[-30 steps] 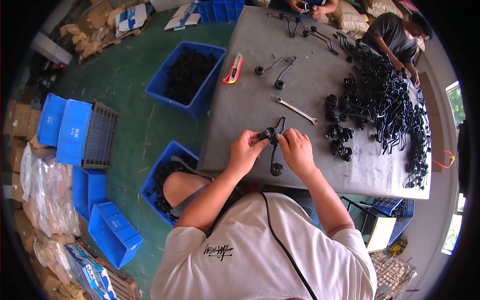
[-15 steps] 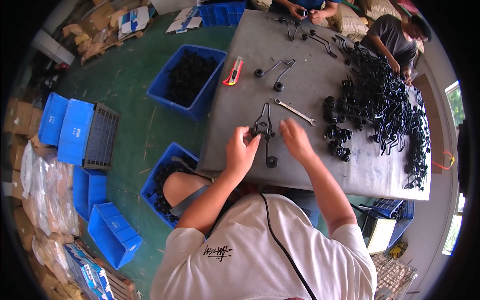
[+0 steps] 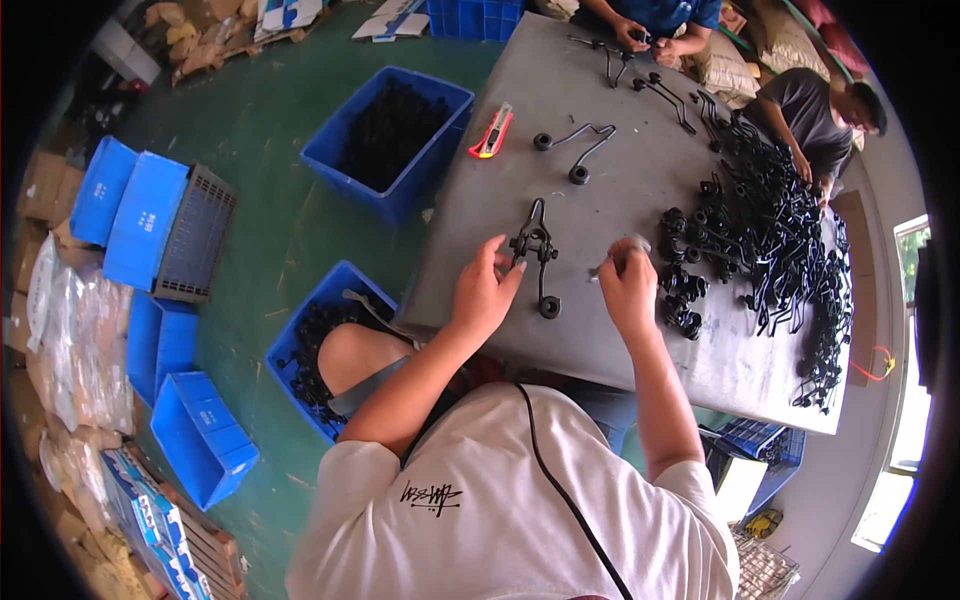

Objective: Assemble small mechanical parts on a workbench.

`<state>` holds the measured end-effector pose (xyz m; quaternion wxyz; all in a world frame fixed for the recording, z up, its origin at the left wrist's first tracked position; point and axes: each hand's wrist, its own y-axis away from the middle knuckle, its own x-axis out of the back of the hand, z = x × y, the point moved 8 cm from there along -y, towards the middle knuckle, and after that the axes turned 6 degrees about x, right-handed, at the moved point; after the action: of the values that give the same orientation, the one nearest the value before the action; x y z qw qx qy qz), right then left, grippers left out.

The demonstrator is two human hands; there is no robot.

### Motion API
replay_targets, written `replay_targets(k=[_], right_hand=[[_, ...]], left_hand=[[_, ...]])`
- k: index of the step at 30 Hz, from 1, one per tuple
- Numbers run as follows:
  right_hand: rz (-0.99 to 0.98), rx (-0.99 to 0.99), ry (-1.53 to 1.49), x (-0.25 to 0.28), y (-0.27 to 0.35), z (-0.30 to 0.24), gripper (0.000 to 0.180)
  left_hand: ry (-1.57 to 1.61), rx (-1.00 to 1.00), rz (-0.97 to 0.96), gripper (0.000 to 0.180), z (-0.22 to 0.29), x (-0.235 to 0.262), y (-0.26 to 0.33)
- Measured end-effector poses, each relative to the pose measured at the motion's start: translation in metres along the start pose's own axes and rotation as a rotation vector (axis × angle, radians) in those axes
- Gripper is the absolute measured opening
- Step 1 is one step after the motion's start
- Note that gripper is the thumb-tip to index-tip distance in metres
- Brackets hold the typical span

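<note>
A black bent-rod link (image 3: 541,250) lies on the grey table in front of me, with bushings and a clamp-like middle part. My left hand (image 3: 486,285) pinches the left side of that middle part between thumb and fingers. To the right, my right hand (image 3: 630,285) is closed around a metal wrench (image 3: 640,243), mostly hidden by the fingers. Farther back on the table lie another bent rod (image 3: 582,148) with round bushed ends and a red utility knife (image 3: 492,132).
A large heap of black rods (image 3: 770,220) covers the table's right side. Blue bins of black parts (image 3: 312,160) stand on the floor to the left. Two other people work along the far side, one handling a small part (image 3: 642,38).
My right hand has picked up the wrench from the table and moved right with it. My left hand stays at the rod link. The view has shifted slightly.
</note>
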<state>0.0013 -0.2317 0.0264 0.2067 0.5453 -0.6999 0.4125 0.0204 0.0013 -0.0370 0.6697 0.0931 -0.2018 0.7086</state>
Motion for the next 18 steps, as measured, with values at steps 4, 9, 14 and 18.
replay_targets(k=[4, 9, 14, 18], right_hand=[[-0.059, -0.177, -0.331, -0.02, 0.041, 0.019, 0.005], [0.087, 0.094, -0.394, -0.014, 0.057, -0.014, 0.018], [0.046, 0.472, -0.136, -0.026, 0.051, -0.048, 0.032], [-0.032, 0.609, 0.04, -0.037, 0.052, -0.066, 0.032]], left_hand=[[-0.018, -0.024, -0.013, 0.049, -0.001, -0.004, -0.002], [-0.022, -0.022, -0.018, 0.048, 0.0, -0.003, 0.0], [-0.023, 0.011, -0.028, 0.046, 0.003, -0.002, 0.0], [0.002, -0.041, -0.021, 0.044, 0.0, -0.002, 0.0]])
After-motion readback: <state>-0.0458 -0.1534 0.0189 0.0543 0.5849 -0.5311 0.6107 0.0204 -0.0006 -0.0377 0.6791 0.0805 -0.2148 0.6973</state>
